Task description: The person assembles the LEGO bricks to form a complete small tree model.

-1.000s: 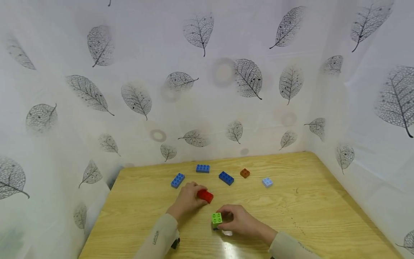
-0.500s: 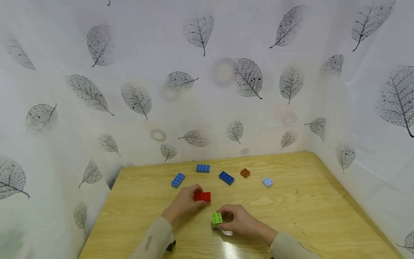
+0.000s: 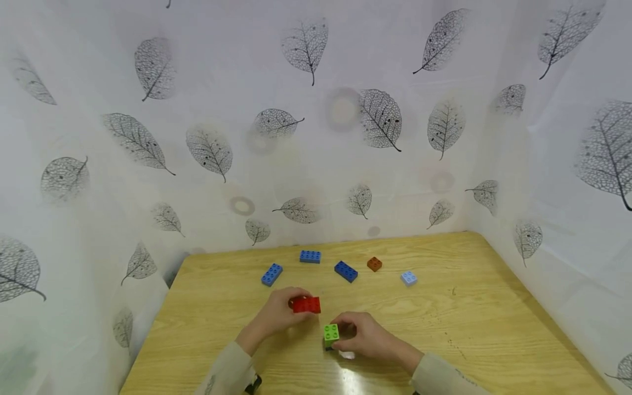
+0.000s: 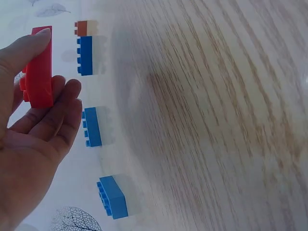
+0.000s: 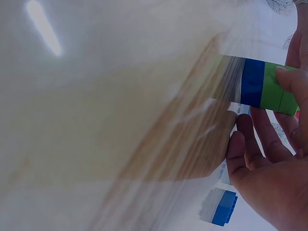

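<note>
In the head view my left hand [image 3: 280, 314] pinches a red building brick [image 3: 306, 305] between thumb and fingers. The left wrist view has that red brick [image 4: 41, 70] held above the table, thumb on one side. To the right and nearer, my right hand [image 3: 364, 336] grips a small stack topped by a lime green brick [image 3: 331, 332]. The right wrist view reveals a blue brick [image 5: 252, 83] at the base of this stack, with green bricks [image 5: 272, 89] on it and the thumb against them. The stack stands upright on the table.
Toward the table's back lie three blue bricks, one at the left [image 3: 271, 275], one at the rear [image 3: 310, 257] and a darker one [image 3: 345, 271]. A brown brick [image 3: 374, 264] and a pale blue brick [image 3: 408, 278] lie farther right. Leaf-print curtains [image 3: 316, 164] surround the wooden table [image 3: 484, 307].
My left hand has drawn back toward me and slightly left, carrying the red brick, which has turned from slanted to nearly level. The right hand and its stack have stayed in place.
</note>
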A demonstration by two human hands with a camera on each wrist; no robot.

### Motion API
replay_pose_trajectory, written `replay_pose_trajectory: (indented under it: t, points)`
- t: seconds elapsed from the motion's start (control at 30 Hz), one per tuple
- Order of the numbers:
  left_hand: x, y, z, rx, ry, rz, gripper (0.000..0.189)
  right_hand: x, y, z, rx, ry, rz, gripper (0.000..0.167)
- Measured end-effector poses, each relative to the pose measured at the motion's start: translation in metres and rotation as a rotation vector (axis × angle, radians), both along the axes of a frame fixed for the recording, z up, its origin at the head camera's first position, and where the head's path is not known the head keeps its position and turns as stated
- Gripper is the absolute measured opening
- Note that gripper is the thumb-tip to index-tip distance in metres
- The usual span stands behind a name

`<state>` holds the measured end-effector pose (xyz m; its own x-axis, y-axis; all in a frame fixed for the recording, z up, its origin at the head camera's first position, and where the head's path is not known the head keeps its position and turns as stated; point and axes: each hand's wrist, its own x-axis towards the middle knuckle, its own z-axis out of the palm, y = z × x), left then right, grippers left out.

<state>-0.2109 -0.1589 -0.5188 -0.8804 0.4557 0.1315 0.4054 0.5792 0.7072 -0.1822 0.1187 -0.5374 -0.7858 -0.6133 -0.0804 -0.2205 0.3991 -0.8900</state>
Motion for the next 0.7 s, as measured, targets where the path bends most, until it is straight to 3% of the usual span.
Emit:
replay_pose_trajectory:
  t: [0.4, 0.7]
  points:
    - [0.013, 0.005, 0.007, 0.076, -0.141, -0.019, 0.039, -0.002, 0.000, 0.000, 0.009, 0.001, 0.008, 0.029]
    - [0.022, 0.007, 0.004, 0.100, -0.148, -0.065, 0.036, 0.000, 0.001, -0.003, -0.001, 0.016, 0.008, 0.029]
